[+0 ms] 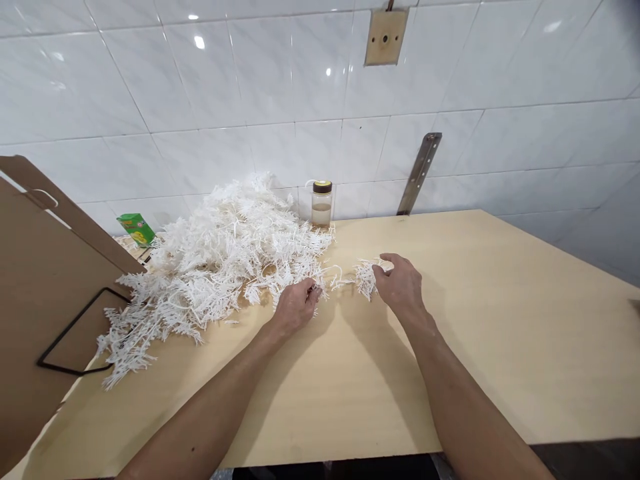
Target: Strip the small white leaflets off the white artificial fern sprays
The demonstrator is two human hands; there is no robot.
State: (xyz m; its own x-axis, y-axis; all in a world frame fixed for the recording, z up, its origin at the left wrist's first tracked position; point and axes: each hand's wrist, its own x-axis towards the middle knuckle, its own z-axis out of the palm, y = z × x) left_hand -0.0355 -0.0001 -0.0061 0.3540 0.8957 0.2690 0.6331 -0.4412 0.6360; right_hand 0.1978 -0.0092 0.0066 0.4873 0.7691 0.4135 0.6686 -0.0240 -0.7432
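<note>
A large heap of white, feathery plastic-looking sprigs [225,247] covers the left half of the table. At the heap's right edge is my left hand [296,305], its fingers pinched together at some white sprigs; what lies between them is too small to make out. My right hand [400,283] is beside a small white tuft [367,277] to the right of the heap, thumb and forefinger apart around its right side. A thin white strand [337,275] runs between the heap and the tuft.
A wooden-topped table [500,320] reaches the tiled wall. Behind the heap stand a lidded bottle [321,205] and a green box [136,230]. A metal strip [420,173] leans on the wall. At left are a cardboard box [45,287] and a black wire frame [67,333].
</note>
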